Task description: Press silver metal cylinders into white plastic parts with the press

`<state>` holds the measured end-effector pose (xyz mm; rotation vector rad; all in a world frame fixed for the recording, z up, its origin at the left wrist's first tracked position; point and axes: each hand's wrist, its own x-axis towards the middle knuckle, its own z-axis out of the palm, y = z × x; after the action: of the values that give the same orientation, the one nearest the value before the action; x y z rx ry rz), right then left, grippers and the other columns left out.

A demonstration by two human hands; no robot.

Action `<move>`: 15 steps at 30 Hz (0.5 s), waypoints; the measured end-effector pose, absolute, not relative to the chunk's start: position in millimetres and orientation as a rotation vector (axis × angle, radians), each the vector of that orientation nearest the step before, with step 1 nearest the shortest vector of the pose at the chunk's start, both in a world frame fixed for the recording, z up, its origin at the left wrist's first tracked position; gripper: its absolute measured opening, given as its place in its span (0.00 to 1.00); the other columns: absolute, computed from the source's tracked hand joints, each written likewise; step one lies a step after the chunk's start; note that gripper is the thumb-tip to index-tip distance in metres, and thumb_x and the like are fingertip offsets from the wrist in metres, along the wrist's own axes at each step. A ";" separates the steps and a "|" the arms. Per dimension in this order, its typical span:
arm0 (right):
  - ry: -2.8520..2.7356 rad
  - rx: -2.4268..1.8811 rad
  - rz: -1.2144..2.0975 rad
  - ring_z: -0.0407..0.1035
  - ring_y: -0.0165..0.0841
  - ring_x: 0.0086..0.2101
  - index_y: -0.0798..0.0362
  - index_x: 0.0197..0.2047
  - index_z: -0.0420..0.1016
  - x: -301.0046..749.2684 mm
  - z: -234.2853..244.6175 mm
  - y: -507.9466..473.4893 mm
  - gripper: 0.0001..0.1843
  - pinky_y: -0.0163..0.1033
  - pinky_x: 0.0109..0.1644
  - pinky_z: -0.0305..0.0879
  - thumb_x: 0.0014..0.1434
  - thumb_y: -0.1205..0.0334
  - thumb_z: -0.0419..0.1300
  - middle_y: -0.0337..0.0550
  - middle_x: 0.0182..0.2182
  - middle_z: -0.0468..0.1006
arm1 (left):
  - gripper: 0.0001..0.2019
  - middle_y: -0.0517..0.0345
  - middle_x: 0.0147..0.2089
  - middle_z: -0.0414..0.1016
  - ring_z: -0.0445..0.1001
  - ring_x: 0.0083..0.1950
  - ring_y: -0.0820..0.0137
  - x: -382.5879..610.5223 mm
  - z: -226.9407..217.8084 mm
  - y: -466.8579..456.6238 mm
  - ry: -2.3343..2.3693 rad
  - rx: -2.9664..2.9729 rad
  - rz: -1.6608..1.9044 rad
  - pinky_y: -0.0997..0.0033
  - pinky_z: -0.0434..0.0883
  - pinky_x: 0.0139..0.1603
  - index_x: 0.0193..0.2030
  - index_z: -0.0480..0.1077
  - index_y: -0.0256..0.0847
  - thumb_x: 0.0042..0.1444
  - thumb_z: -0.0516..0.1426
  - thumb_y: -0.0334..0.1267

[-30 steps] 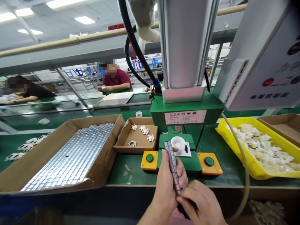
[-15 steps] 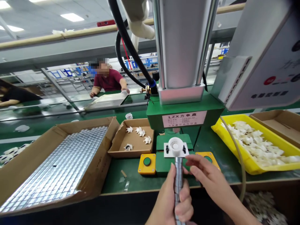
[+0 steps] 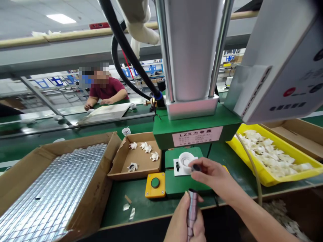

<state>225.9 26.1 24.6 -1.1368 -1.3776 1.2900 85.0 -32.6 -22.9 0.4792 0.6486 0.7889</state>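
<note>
Lettering on the white label [image 3: 197,136] across the front of the green press [image 3: 196,124] is reading "LZX", followed by characters too blurred to make out and smaller lines that I cannot read. Just below that label, the right hand [image 3: 214,174] is reaching in over the press base. Its grip is pinching narrowly on a small dark piece [image 3: 196,167] at the edge of the white ring [image 3: 186,158]; whether piece and ring are touching cannot be told.

In front of the press, over the near edge of the tabletop [image 3: 141,203], the left hand [image 3: 181,223] is wrapping its grip fully around a metal rod [image 3: 192,203] and holding it upright.

A yellow button box [image 3: 154,184] is sitting at the press's front left. Left of the press, a small cardboard box [image 3: 117,162] is holding white moulded parts, and a big carton [image 3: 101,191] of shiny metal pieces is lying further left. Right of the press, a yellow tray [image 3: 290,177] is carrying more white parts, and a grey control panel [image 3: 285,67] is showing a red dot and blurred writing. Behind the press, a co-worker in a red shirt [image 3: 108,90] is leaning on the far line.
</note>
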 end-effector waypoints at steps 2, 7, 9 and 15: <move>-1.480 -1.244 1.081 0.62 0.28 0.27 0.51 0.39 0.74 223.4 39.8 41.3 0.17 0.33 0.29 0.58 0.48 0.50 0.65 0.36 0.27 0.71 | 0.25 0.72 0.12 0.56 0.43 0.09 0.82 82.6 -20.2 -30.6 0.617 0.463 0.822 0.80 0.48 0.13 0.40 0.67 0.43 0.53 0.49 0.63; -1.554 -1.324 0.846 0.59 0.27 0.23 0.52 0.28 0.70 214.2 77.7 57.8 0.14 0.33 0.25 0.54 0.49 0.50 0.63 0.34 0.20 0.66 | 0.23 0.72 0.11 0.55 0.42 0.09 0.82 69.3 -18.2 -28.8 0.567 0.425 0.906 0.81 0.46 0.09 0.39 0.66 0.44 0.54 0.50 0.62; -1.543 -1.323 0.835 0.60 0.27 0.23 0.52 0.28 0.70 212.4 83.8 57.4 0.12 0.33 0.26 0.55 0.50 0.52 0.62 0.33 0.21 0.67 | 0.22 0.72 0.11 0.55 0.42 0.09 0.82 64.2 -20.0 -28.8 0.566 0.399 0.923 0.82 0.48 0.09 0.39 0.66 0.44 0.54 0.50 0.62; -1.572 -1.295 0.811 0.63 0.28 0.23 0.53 0.31 0.71 218.6 55.0 51.5 0.15 0.32 0.25 0.60 0.53 0.48 0.59 0.36 0.22 0.70 | 0.21 0.70 0.13 0.57 0.43 0.09 0.83 58.5 -20.2 -26.7 0.534 0.383 0.989 0.83 0.46 0.08 0.40 0.67 0.44 0.56 0.50 0.59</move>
<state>218.6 51.5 55.0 -1.2951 -1.5717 0.8109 58.5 -26.7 -20.2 0.3832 0.5342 0.9889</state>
